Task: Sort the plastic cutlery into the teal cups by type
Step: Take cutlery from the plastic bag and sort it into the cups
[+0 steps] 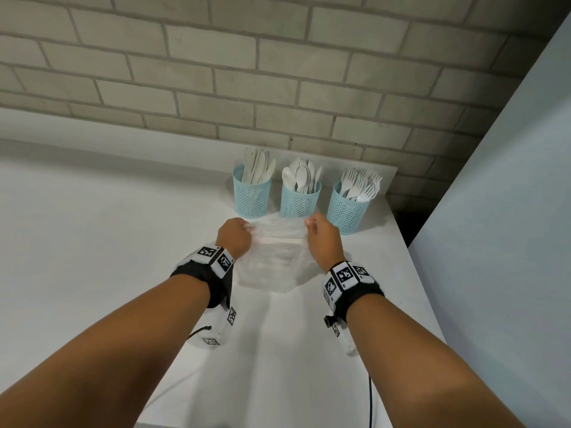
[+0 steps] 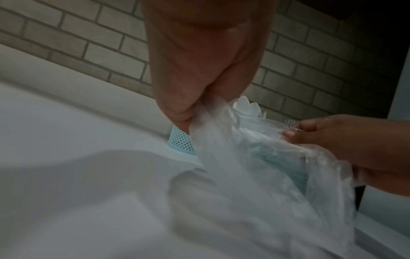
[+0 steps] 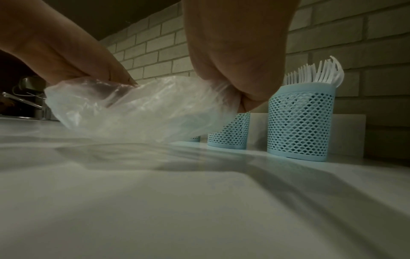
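Three teal mesh cups stand in a row against the brick wall: the left cup [image 1: 251, 193] holds white knives, the middle cup [image 1: 299, 197] white spoons, the right cup [image 1: 347, 208] white forks [image 3: 319, 73]. Just in front of them a thin clear plastic bag [image 1: 273, 254] is held stretched above the white counter [image 1: 108, 242]. My left hand [image 1: 236, 234] grips the bag's left edge in a fist, and my right hand [image 1: 319, 234] pinches its right edge. The bag [image 3: 137, 108] looks crumpled and empty; the bag [image 2: 244, 166] partly hides the cups.
A pale panel [image 1: 509, 211] rises along the counter's right side, with a dark gap [image 1: 408, 223] behind the fork cup. A faucet [image 3: 24, 99] shows far to the left in the right wrist view.
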Demonstrator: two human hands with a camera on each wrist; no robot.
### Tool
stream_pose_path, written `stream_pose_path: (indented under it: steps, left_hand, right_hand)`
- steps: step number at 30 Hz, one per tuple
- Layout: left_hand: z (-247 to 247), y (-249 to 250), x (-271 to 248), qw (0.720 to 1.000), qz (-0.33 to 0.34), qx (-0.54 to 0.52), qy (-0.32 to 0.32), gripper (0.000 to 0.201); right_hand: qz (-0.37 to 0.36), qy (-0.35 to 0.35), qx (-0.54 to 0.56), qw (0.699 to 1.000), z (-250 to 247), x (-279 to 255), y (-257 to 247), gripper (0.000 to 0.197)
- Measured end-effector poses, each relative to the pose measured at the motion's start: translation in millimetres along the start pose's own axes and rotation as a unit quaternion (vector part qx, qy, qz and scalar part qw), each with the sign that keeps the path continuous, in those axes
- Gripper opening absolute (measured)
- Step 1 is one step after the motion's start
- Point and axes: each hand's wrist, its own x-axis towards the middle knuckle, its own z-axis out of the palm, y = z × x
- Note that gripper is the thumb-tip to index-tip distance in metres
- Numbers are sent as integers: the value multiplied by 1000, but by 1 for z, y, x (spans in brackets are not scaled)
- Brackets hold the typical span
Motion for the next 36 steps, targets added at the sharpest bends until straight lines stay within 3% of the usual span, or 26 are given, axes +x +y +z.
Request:
stream_pose_path:
  steps: [2,5,9,12,16,24,30,36]
  left_hand:
    - [2,-3,2,999,-8,-40,19,21]
    - [4,-7,2,995,-23,-85,37,19]
    - [9,-12,1,994,-14,-92,57,22]
    - [12,-13,1,992,-9,-107,62,21]
    - [13,-11,0,987,-2,-144,68,19]
    - [6,-4,-6,972,8,-223,70,20]
    - [2,-3,-6,971,-16,-227,78,25]
    - [-6,-1,-6,927,-131,-341,-87,25]
  right_hand:
    - [-12,33,46,998,0,-2,-4,25]
    - [-112,113,11,987,0,-3,-6,27]
    - [-245,116,-38,962,2,-8,-10,27]
    - [-300,103,-81,945,8,-9,-15,21]
    - [-250,-49,-142,956,14,-8,-21,20]
    - [-101,-167,2,981,10,-6,-18,17]
    - [-59,-206,56,975,-1,-2,-13,20]
    - [-59,-141,74,985,-4,4,-12,6]
